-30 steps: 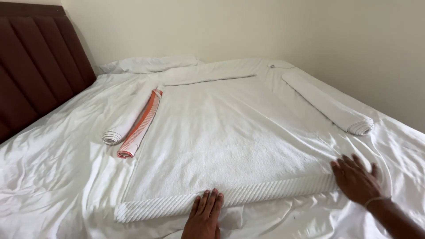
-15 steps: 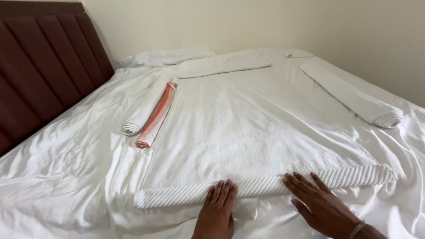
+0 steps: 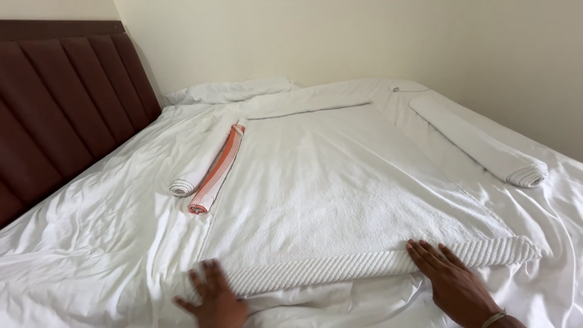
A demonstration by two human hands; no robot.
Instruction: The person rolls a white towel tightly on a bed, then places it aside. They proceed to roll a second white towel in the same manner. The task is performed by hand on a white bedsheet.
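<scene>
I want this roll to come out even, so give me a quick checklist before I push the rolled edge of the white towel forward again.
1. Left hand on the rolled edge: ok, though blurred.
2. Right hand on the roll: ok, fingers flat.
3. Roll even along its length: not ok, right end looks thicker.
4. White towel ahead lies flat: ok.
5. Striped orange roll and small white roll off the towel: cannot tell.
</scene>
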